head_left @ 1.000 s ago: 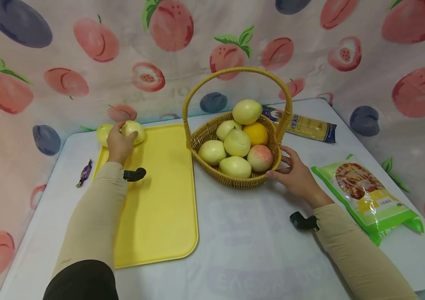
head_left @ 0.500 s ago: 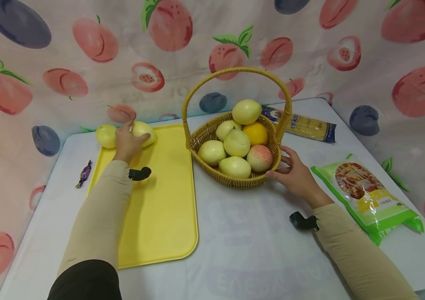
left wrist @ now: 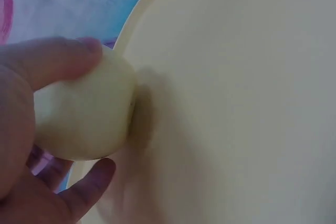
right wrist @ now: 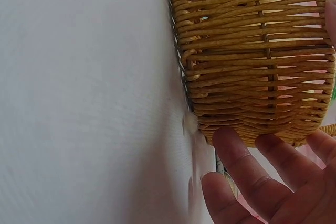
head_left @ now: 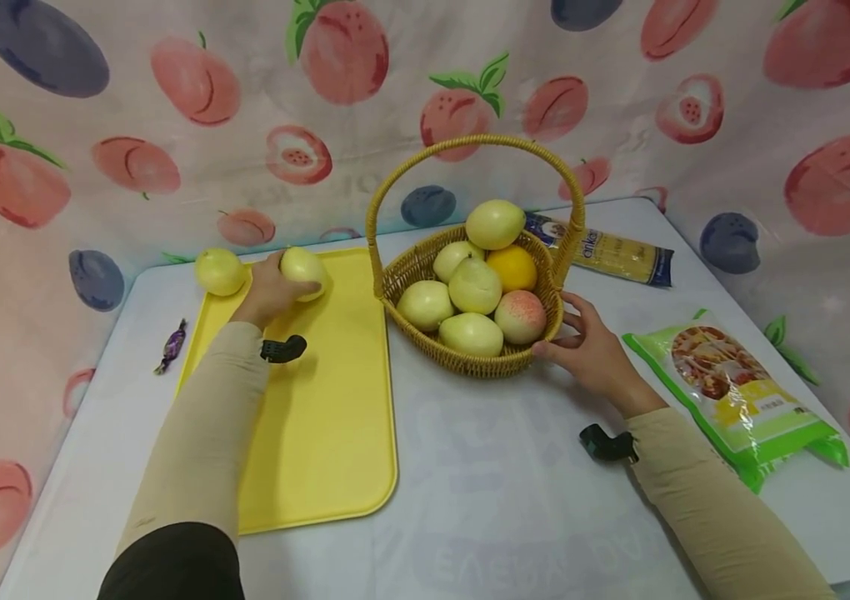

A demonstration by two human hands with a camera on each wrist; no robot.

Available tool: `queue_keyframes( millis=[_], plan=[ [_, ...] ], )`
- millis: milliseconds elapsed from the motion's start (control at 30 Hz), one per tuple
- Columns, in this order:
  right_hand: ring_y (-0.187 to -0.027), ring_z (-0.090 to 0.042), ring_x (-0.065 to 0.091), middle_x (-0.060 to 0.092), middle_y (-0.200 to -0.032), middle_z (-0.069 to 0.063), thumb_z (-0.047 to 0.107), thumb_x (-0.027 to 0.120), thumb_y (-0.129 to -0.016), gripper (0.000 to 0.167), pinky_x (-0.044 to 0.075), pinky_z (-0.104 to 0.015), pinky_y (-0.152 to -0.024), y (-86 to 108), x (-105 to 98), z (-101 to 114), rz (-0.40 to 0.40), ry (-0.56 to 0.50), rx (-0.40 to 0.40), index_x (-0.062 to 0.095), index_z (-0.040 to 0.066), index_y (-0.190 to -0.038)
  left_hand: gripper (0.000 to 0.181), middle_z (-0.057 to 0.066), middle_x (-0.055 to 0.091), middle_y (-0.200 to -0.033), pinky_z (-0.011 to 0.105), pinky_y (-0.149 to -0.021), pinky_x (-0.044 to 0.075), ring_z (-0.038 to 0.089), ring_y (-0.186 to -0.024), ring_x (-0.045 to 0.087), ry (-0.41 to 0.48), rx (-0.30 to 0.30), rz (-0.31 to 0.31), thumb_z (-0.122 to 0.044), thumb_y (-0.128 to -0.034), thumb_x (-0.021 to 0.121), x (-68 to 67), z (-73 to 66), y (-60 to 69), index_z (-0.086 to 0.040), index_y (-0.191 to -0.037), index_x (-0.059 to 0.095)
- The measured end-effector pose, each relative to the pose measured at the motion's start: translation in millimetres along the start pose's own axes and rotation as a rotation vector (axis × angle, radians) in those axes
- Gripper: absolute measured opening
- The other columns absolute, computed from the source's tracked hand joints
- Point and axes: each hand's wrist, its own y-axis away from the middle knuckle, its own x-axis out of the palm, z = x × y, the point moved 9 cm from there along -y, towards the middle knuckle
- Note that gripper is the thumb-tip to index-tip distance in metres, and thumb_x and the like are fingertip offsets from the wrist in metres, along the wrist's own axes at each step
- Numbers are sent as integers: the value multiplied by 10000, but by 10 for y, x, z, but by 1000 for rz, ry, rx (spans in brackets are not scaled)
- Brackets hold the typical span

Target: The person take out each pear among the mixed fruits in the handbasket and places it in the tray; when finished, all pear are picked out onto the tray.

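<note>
My left hand [head_left: 271, 287] holds a pale yellow-green pear [head_left: 303, 268] at the far end of the yellow tray [head_left: 320, 417]. In the left wrist view, the thumb lies across the pear [left wrist: 86, 111] and the fingers reach round its other side. I cannot tell whether it touches the tray. A second such pear [head_left: 219, 272] sits at the tray's far left corner, left of this hand. My right hand [head_left: 593, 354] touches the right side of the wicker basket [head_left: 425, 354], thumb at the front, fingers fairly straight against the weave in the right wrist view.
The basket holds several pale pears [head_left: 474, 286], an orange [head_left: 512, 267] and a peach [head_left: 520, 317]; its tall handle [head_left: 470, 143] arches above. Behind it lies a pasta packet [head_left: 620, 254]. A green-edged food bag [head_left: 732, 387] lies right, a purple-wrapped candy [head_left: 172, 347] left.
My left hand has moved right with its pear, away from the pear at the tray's corner, leaving a wider gap between the two. The right hand and the basket have stayed put.
</note>
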Motion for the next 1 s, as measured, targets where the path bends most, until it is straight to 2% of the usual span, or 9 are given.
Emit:
queue_keyframes(
  millis=[233, 467, 633, 800, 1000],
  plan=[
    [-1291, -393, 518, 316, -1592, -172, 464, 769, -869, 1060, 443, -578, -1007, 8, 34, -30, 11, -7, 11, 55, 250, -1623, 925, 219, 203, -1603, 553, -1136, 279, 408, -1416, 287, 54, 80, -92, -94, -883, 761, -29, 27, 16, -84, -1608, 185],
    [-1288, -396, 521, 321, -1591, -170, 448, 765, -881, 1036, 437, -580, -1012, 5, 19, -8, -2, 5, 9, 66, 256, -1622, 771, 153, 242, -1623, 481, -1176, 230, 340, -1472, 225, 57, 63, -152, -142, -977, 665, -99, 0, -18, -137, -1611, 226],
    [-1289, -397, 519, 316, -1592, -175, 435, 762, -887, 1033, 434, -582, -1015, 15, 8, 10, 1, -4, 12, 59, 253, -1622, 688, 143, 263, -1619, 452, -1189, 207, 324, -1484, 212, 9, 56, -183, -203, -1020, 605, -137, -52, -37, -159, -1608, 250],
    [-1292, -405, 512, 306, -1596, -178, 441, 758, -888, 1046, 421, -587, -1026, 15, -11, 10, 2, -5, 8, 41, 248, -1624, 667, 160, 307, -1598, 448, -1187, 216, 334, -1475, 238, -7, 76, -216, -202, -1007, 631, -153, -92, -39, -123, -1587, 311],
    [-1302, -396, 507, 305, -1597, -173, 457, 759, -881, 1053, 427, -579, -1024, -8, 6, -14, 7, -7, 9, 41, 252, -1624, 732, 219, 317, -1574, 447, -1191, 202, 359, -1467, 246, -26, 154, -233, -158, -966, 679, -157, -135, 32, 10, -1561, 287]
  ],
)
